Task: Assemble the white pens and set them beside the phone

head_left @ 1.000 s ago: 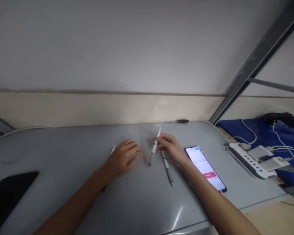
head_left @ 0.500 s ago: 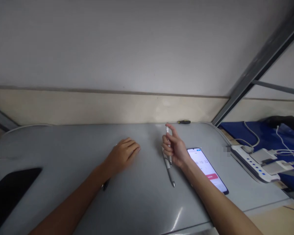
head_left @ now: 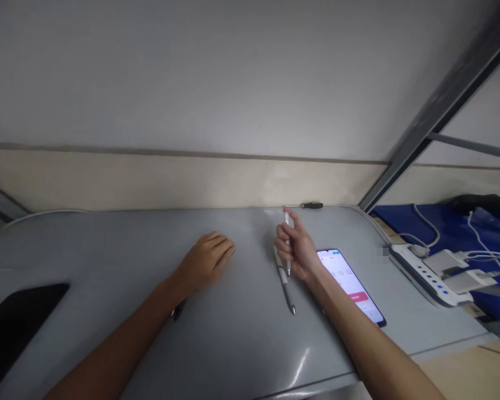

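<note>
My right hand (head_left: 298, 247) is wrapped round a white pen (head_left: 288, 269) with a metal tip. It is held upright with the tip down, and a raised finger touches its top end. A second pen (head_left: 286, 289), white and grey, lies on the grey desk (head_left: 241, 339) just below, partly behind that hand. My left hand (head_left: 206, 258) rests palm down on the desk, fingers together and loosely bent, with no held thing showing. Under its wrist a dark pen-like object (head_left: 179, 309) shows in part; the rest is hidden.
Beside my right forearm lies a lit phone (head_left: 345, 283) with a timer. A screwdriver (head_left: 312, 205) lies along the wall. On the right is a power strip (head_left: 420, 278) with plugged-in chargers and cables. A black flat object (head_left: 25, 316) sits on the left.
The view has shifted slightly. Both hands keep nearly the same place and pose, and the pen stays in my right hand.
</note>
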`<state>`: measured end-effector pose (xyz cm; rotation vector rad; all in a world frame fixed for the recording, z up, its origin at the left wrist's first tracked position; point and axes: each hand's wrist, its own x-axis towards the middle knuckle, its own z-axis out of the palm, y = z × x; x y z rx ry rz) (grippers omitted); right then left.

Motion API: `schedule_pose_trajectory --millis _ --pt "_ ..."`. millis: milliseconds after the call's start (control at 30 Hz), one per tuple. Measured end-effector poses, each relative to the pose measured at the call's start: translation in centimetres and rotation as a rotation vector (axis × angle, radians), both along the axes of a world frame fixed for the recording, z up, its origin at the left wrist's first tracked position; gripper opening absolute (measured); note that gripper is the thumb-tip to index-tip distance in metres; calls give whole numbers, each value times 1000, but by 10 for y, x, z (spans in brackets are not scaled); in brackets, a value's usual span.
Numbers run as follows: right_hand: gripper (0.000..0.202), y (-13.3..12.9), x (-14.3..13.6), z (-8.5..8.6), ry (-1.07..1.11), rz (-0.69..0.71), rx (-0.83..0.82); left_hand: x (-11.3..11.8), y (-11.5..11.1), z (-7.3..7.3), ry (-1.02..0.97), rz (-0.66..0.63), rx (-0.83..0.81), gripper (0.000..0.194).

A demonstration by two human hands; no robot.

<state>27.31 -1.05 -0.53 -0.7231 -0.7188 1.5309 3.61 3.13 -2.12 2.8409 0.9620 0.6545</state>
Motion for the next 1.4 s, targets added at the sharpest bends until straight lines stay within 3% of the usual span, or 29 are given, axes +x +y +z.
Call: schedule_pose_trajectory --millis 133,267,400,500,667,767,933,1100,1267,1400 --pt "44 0 1 2 -32 -1 -8 0 0 1 -24 -4 -6 32" --pt "38 0 0 3 -39 -34 -12 0 0 0 -39 -8 -10 32" --pt "50 0 -1 2 -99 -71 -6 -1 1 0 -26 0 -3 32" --pt "50 2 1 1 -212 -90 -14 -2 1 -1 -16 5 -3 30" --pt "26 9 6 -8 -525 -260 2 -2 3 -1 -9 7 1 31" --pt "29 10 7 -12 -679 -304 29 -1 3 0 -5 9 7 32" --pt "32 8 9 -14 -735 -316 -6 -1 1 1 -9 7 -6 32" --pt "50 6 8 -15 -804 -291 33 -2 1 0 -1 22 -8 29" --pt "34 7 9 -17 -960 -294 25 -3 2 0 15 30 -3 29" --pt "25 11 11 -17 -1246 -360 63 -3 2 -1 9 11 -3 29"
